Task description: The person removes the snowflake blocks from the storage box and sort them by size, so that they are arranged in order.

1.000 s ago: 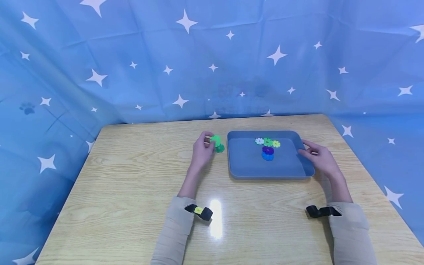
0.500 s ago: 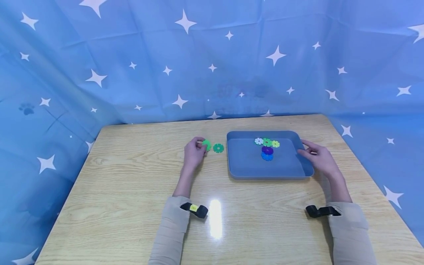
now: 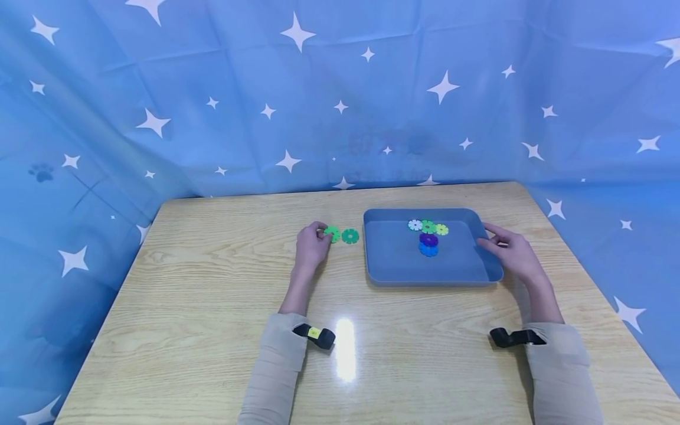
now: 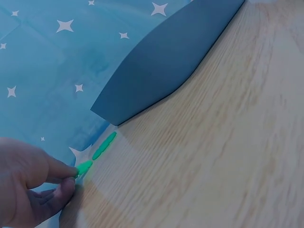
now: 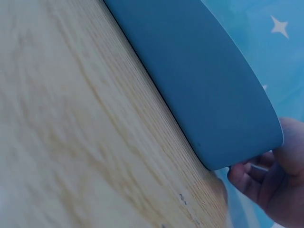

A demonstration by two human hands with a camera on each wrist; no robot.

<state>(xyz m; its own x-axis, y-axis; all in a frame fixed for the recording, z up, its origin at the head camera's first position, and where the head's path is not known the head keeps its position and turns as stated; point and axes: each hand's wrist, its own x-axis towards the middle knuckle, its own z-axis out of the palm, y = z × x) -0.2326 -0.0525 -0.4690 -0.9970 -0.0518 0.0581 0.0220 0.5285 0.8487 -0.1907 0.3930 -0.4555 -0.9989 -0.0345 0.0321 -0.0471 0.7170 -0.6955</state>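
Note:
Left of the grey-blue tray [image 3: 393, 267], my left hand [image 3: 311, 247] pinches the edge of a light green notched flower disc [image 3: 334, 234], low at the table. Just right of it a darker green flower disc [image 3: 350, 236] lies flat on the wood. The left wrist view shows the pinched light green disc [image 4: 85, 167] edge-on between thumb and fingers. My right hand [image 3: 514, 255] grips the tray's right wall, thumb over the rim and fingers outside. Inside the tray, white [image 3: 415, 225], green, yellow, purple [image 3: 428, 239] and blue flower discs lie close together, some overlapping.
The wooden table [image 3: 212, 295] reaches back to a blue star-patterned curtain [image 3: 319, 106]. Its far edge runs a short way behind the tray. Black straps with small cameras sit on both wrists.
My left hand has moved left and slightly down with the light green disc, lowering it beside the darker green one, which is uncovered. My right hand and the tray have stayed in place.

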